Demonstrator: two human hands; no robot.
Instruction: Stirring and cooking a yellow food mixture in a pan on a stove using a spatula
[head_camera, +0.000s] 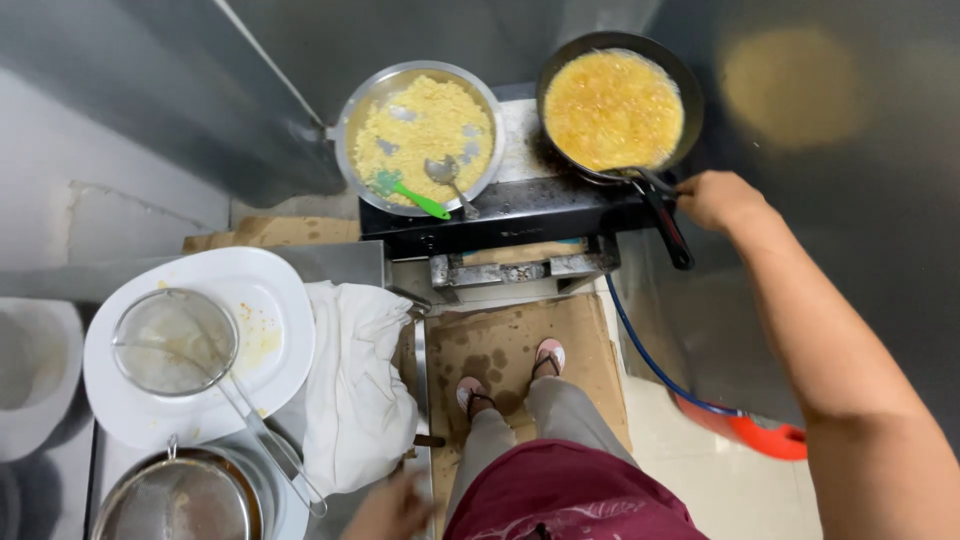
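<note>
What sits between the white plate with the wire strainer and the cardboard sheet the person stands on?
In the head view, a crumpled white cloth lies between the white plate and the cardboard sheet. The left hand is just below the cloth.

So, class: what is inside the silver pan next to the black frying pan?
The silver pan holds pale yellow crumbly food, a green spatula and a metal spoon. Bare patches of the pan bottom show through; the rest of the bottom and the spatula's tip are covered by food.

Two pans (418, 135), perhaps two strainers (175, 342)
</note>
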